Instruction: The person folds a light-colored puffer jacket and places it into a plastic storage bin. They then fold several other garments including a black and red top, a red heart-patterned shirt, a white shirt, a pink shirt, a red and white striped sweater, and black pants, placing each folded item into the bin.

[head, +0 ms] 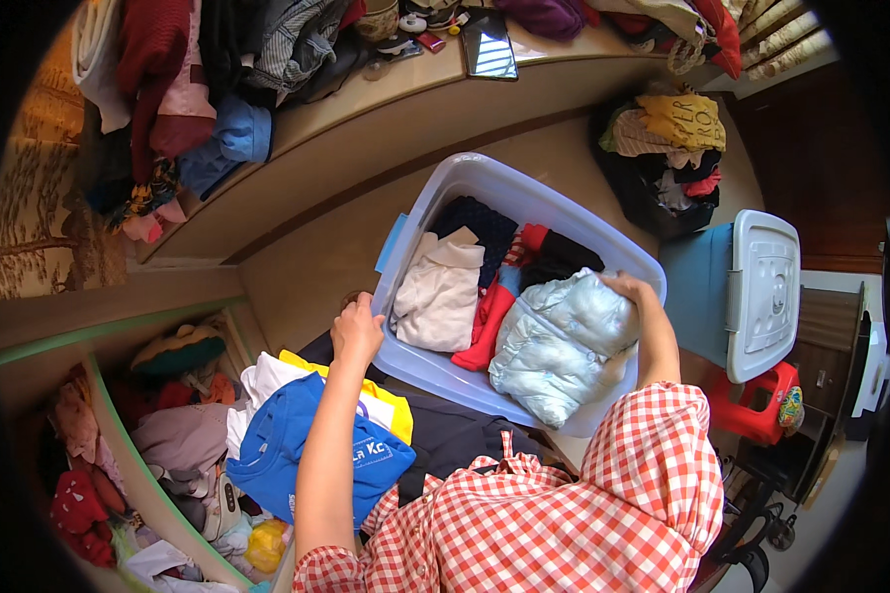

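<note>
A translucent bluish plastic storage bin (530, 174) stands tilted in view before me. My left hand (357, 330) grips its rim at the near left corner. Inside the bin, my right hand (624, 285) has its fingers on the far right edge of a folded pale blue quilted garment (564, 345). Beside that garment lie a folded cream garment (441, 293), red clothing (495, 319), a dark navy patterned cloth (478, 230) and black clothing (564, 256). A blue printed T-shirt (297, 445) lies by my left forearm, over white (263, 385) and yellow (393, 408) clothes.
A blue bin with a white lid (767, 293) stands at the right, near a red plastic stool (760, 404). Behind it, a black bag (638, 185) overflows with clothes. Clothing piles (170, 89) and a tablet-like device (489, 44) cover the ledge. Lower left, open compartments (96, 393) hold clothes.
</note>
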The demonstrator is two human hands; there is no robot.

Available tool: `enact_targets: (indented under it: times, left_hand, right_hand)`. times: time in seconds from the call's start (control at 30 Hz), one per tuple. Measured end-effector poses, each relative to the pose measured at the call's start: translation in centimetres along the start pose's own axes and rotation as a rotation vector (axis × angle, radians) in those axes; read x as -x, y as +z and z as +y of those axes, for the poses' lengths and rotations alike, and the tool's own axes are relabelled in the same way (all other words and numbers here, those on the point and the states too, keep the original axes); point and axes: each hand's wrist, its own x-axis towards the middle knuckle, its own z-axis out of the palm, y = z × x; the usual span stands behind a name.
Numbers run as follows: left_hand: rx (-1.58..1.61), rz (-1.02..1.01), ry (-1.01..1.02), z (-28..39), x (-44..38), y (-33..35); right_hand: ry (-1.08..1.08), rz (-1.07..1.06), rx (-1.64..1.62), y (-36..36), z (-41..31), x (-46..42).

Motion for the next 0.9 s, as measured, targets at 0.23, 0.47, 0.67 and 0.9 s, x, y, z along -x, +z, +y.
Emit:
enact_targets:
  times: [0.23,0.47,0.67,0.9]
  left_hand:
    - [-0.013,0.067,-0.005,1.0,0.3,0.5]
    - [0.063,-0.024,0.913,13.2,3.7,-0.5]
    - [0.124,-0.352,0.938,15.7,6.7,6.7]
    - [0.156,-0.436,0.899,14.6,7.3,7.6]
  right_hand:
    - [-0.432,0.019,-0.033,3.4,2.0,7.5]
    - [-0.569,-0.123,0.149,9.2,-6.8,19.8]
    - [-0.865,-0.474,0.289,13.0,-8.4,20.1]
    - [-0.709,0.201,0.194,1.0,-17.0,13.8]
